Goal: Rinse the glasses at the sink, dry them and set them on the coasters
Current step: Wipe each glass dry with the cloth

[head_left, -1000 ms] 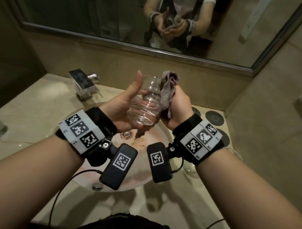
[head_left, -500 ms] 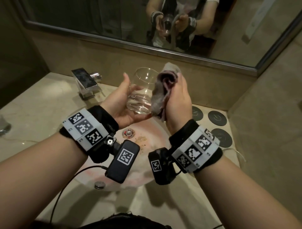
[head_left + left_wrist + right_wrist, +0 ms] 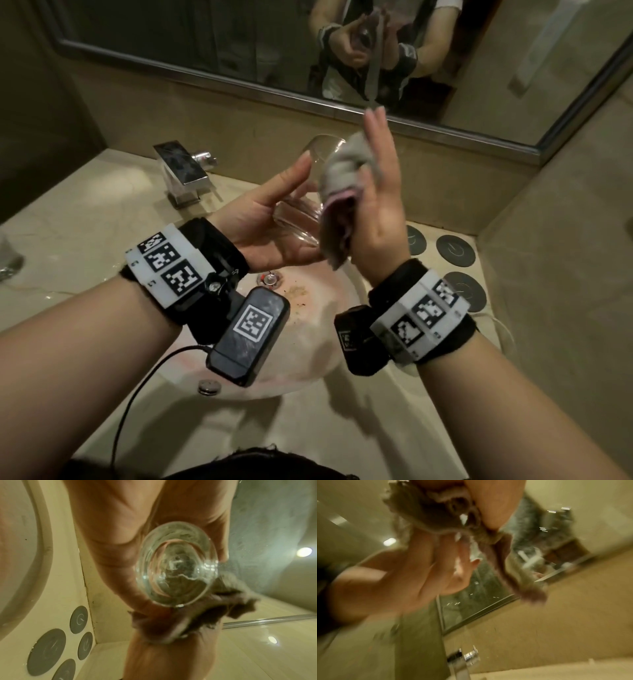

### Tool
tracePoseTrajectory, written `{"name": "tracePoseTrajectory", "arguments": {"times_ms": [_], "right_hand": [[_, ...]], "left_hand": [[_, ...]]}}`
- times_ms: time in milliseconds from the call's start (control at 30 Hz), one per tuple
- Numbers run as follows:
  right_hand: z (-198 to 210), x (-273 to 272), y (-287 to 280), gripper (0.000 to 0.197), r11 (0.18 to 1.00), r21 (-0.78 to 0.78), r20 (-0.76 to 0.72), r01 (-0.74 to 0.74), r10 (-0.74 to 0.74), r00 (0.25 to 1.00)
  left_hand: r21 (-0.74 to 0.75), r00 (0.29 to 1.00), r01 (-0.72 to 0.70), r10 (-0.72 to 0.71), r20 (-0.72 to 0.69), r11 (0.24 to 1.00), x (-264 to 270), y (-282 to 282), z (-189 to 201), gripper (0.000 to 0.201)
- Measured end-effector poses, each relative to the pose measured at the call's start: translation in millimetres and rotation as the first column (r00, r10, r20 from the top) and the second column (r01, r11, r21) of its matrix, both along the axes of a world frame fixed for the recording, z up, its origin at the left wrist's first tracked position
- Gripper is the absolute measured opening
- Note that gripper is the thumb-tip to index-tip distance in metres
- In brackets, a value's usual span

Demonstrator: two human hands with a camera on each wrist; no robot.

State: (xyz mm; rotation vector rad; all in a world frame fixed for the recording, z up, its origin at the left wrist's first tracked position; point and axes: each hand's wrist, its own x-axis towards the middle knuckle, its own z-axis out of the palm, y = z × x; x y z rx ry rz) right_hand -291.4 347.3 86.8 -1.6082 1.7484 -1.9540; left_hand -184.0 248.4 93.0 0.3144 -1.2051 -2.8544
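Observation:
A clear glass (image 3: 296,221) lies tilted in my left hand (image 3: 267,222) above the sink, its mouth turned up toward the mirror. The thumb runs along its side; in the left wrist view the fingers curl round the glass (image 3: 175,566), seen from its base. My right hand (image 3: 380,192) presses a bunched grey cloth (image 3: 342,174) onto the glass near the rim. Its four fingers stand straight and the cloth hides its thumb. A tail of the cloth (image 3: 197,620) hangs below the palm. Dark round coasters (image 3: 455,250) lie on the counter at the right.
The round sink (image 3: 308,342) is under both hands, with a square chrome faucet (image 3: 181,171) at its back left. Another glass (image 3: 8,257) stands at the counter's far left edge. A mirror (image 3: 239,44) runs along the back and a tiled wall (image 3: 565,240) closes the right.
The right hand has slid up the glass with the cloth and its fingers have straightened. The left hand has tipped the glass so that its mouth points further away.

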Motion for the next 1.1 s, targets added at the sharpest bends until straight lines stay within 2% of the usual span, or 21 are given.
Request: {"name": "tracePoseTrajectory", "arguments": {"times_ms": [33,67,100,133,167,200,233,300,367,433,500,567,667,733,800,867,1000,1100], "right_hand": [[6.5,-4.8,0.9,0.044,0.998,0.001,0.313,-0.065,0.062,0.948],[11.2,-10.3,0.6,0.043,0.992,0.046,0.59,-0.115,0.066,0.805],[10.0,-19.4,1.0,0.038,0.979,0.164,0.709,-0.124,-0.029,0.705],[7.3,-28.5,2.0,0.029,0.942,0.323,0.681,-0.092,-0.164,0.713],[2.8,-36.5,3.2,0.022,0.882,0.469,0.583,-0.047,-0.269,0.766],[-3.4,-43.0,5.1,0.023,0.811,0.584,0.434,0.033,-0.347,0.831],[-7.7,-47.0,8.6,0.034,0.754,0.647,0.316,0.112,-0.399,0.861],[-12.2,-52.0,14.1,0.049,0.686,0.701,0.192,0.195,-0.445,0.875],[-11.4,-52.7,18.1,0.057,0.655,0.73,0.166,0.194,-0.445,0.88],[-8.7,-53.7,21.1,0.058,0.683,0.725,0.3,0.087,-0.426,0.854],[-2.4,-50.3,22.6,0.051,0.763,0.643,0.489,-0.064,-0.346,0.801],[3.8,-42.7,26.7,0.043,0.833,0.53,0.564,-0.157,-0.209,0.799],[2.4,-27.4,35.5,0.048,0.892,0.445,0.355,-0.077,-0.097,0.93],[-1.9,-17.6,39.8,0.054,0.932,0.353,0.285,-0.086,-0.02,0.958],[-7.0,-11.0,40.8,0.057,0.932,0.318,0.271,-0.172,0.084,0.959],[-8.4,-4.4,37.6,0.059,0.901,0.349,0.219,-0.258,0.189,0.957],[-10.9,5.8,20.8,0.058,0.852,0.405,0.157,-0.331,0.293,0.943],[-13.2,10.2,7.5,0.055,0.839,0.394,0.141,-0.376,0.349,0.926]], "left_hand": [[-0.031,1.0,-0.001,0.001,0.006,1.0,1.3,-1.0,-0.5,0.063],[-0.054,1.0,0.022,-0.021,0.01,0.998,3.4,-0.3,-0.1,0.067],[-0.066,0.998,0.052,-0.051,0.021,0.996,6.0,1.7,1.8,0.072],[-0.08,0.997,0.069,-0.066,0.038,0.994,7.5,3.7,2.6,0.076],[-0.093,0.995,0.086,-0.081,0.052,0.992,7.8,4.8,2.3,0.079],[-0.106,0.995,0.087,-0.08,0.062,0.991,7.8,5.3,1.5,0.082],[-0.099,0.996,0.07,-0.064,0.065,0.993,8.4,5.4,0.3,0.083],[-0.071,0.998,0.011,-0.006,0.067,0.997,10.3,3.0,-3.2,0.073],[-0.089,0.999,0.013,-0.008,0.053,0.996,13.4,2.1,-6.3,0.054],[-0.124,0.996,-0.011,0.022,0.085,0.992,16.3,3.4,-7.6,0.057],[-0.182,0.981,-0.087,0.116,0.154,0.979,16.8,4.7,-8.7,0.061],[-0.278,0.959,-0.163,0.218,0.18,0.947,17.7,6.9,-9.8,0.059],[-0.317,0.914,-0.301,0.367,0.172,0.899,23.7,7.7,-17.8,0.065],[-0.31,0.882,-0.38,0.442,0.162,0.872,29.6,8.5,-23.0,0.065],[-0.292,0.85,-0.437,0.496,0.174,0.851,32.3,9.0,-27.8,0.062],[-0.309,0.818,-0.463,0.535,0.211,0.831,32.9,5.4,-32.2,0.062],[-0.317,0.778,-0.511,0.587,0.226,0.799,37.1,-4.4,-39.0,0.05],[-0.27,0.793,-0.519,0.574,0.202,0.811,43.2,-11.1,-41.8,0.057]]}}
